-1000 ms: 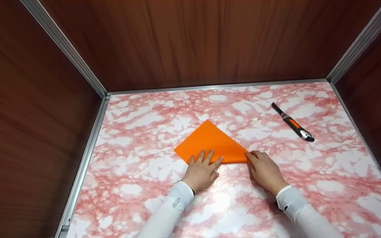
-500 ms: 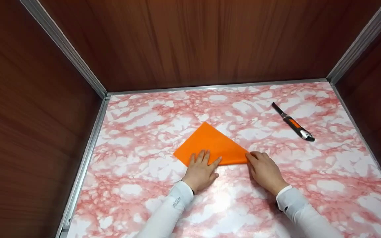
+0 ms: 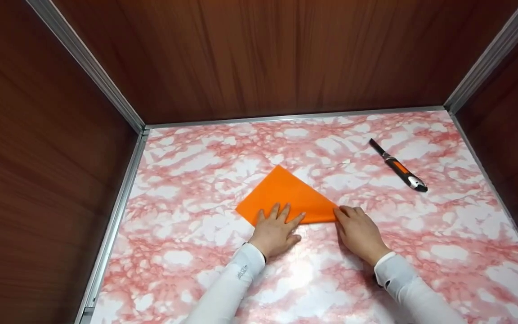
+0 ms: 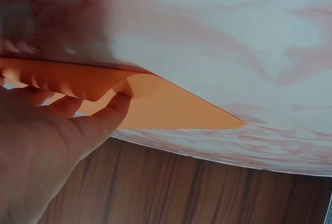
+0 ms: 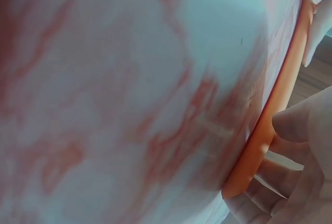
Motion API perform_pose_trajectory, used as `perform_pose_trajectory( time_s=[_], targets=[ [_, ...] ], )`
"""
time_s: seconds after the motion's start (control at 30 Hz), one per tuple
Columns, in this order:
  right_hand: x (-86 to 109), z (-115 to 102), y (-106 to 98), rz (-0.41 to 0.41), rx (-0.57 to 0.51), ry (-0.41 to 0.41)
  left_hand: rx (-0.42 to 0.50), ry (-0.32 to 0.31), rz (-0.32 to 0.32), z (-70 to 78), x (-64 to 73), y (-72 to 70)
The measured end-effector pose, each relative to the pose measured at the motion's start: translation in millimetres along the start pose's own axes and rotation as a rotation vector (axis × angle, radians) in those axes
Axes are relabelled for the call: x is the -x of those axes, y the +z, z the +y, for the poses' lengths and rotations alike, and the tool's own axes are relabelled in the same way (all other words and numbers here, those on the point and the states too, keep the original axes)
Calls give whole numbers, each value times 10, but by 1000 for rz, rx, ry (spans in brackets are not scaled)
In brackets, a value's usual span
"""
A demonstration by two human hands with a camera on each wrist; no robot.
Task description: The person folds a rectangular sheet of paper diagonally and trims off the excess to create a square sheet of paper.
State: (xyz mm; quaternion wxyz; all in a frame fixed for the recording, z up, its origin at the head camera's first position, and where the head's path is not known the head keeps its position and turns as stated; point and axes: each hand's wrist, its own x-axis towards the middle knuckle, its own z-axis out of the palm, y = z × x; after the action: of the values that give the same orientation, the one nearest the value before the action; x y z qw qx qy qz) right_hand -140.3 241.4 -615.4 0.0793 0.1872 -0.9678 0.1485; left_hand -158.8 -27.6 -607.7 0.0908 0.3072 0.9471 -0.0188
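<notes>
An orange sheet of paper (image 3: 281, 189), folded over with a curved, raised near edge, lies on the table. My left hand (image 3: 274, 234) rests on its lower left part, fingers spread across the sheet. In the left wrist view the loose flap of the paper (image 4: 171, 105) bulges beside a fingertip of the left hand (image 4: 31, 146). At the sheet's right corner, my right hand (image 3: 360, 231) holds the paper between thumb and fingertips. The right wrist view shows the right hand (image 5: 301, 167) along the folded edge of the paper (image 5: 275, 105).
A black and orange utility knife (image 3: 398, 166) lies at the back right of the red and white marbled table (image 3: 187, 189). Brown wood-look panels (image 3: 259, 58) with metal edging rise at the back and both sides.
The paper's far corner has shifted slightly left and toward me. My left hand has moved only a little over the sheet; my right hand stays at the right corner.
</notes>
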Motion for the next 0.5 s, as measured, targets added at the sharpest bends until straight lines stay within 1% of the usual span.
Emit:
perform_pose_trajectory(
  time_s=[0.1, 0.23, 0.5],
  targets=[
    [2, -3, -12, -5, -22, 15, -27, -16, -18, 14, -14, 4],
    [10, 0, -29, 12, -68, 50, -49, -37, -25, 40, -41, 6],
    [20, 32, -43, 48, -92, 76, -50, -79, -27, 69, -91, 1]
  ],
)
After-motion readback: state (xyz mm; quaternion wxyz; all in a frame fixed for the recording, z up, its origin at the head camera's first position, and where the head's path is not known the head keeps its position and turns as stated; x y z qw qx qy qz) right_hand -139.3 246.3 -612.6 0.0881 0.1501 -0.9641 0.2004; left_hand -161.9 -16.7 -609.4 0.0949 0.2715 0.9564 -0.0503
